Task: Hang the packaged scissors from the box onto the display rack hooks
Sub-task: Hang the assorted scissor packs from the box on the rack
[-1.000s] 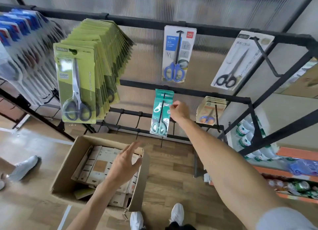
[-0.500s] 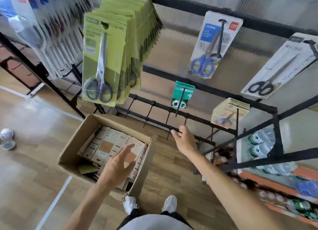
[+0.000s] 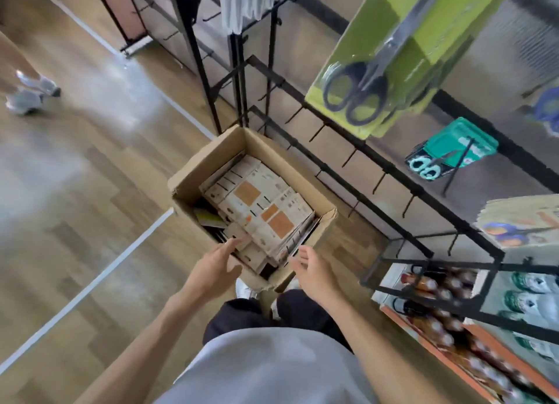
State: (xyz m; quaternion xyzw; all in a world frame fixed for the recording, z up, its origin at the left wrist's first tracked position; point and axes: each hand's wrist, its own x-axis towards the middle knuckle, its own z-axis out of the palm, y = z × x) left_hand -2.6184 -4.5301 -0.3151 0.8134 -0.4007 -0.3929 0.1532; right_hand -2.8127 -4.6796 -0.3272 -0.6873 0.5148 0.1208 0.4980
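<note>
An open cardboard box (image 3: pixel 208 158) stands on the floor at my feet, filled with several flat packaged scissors (image 3: pixel 257 210) lying back side up. My left hand (image 3: pixel 216 270) hovers at the box's near edge, fingers spread and empty. My right hand (image 3: pixel 311 272) is beside it over the near right corner, fingers relaxed, holding nothing. On the black display rack (image 3: pixel 357 189) a teal scissors pack (image 3: pixel 450 149) hangs from a hook, and a stack of green scissors packs (image 3: pixel 393 55) hangs higher up.
Several bare hooks (image 3: pixel 348 158) stick out of the rack's lower bar just behind the box. A stack of beige packs (image 3: pixel 520 222) hangs at right. Low shelves with bottles (image 3: pixel 438 322) lie at lower right. Another person's shoes (image 3: pixel 30 92) are at far left on the wooden floor.
My right hand let go of the teal pack on its hook and came down to the box. My view tilted down, and both hands now hover over the box's near edge.
</note>
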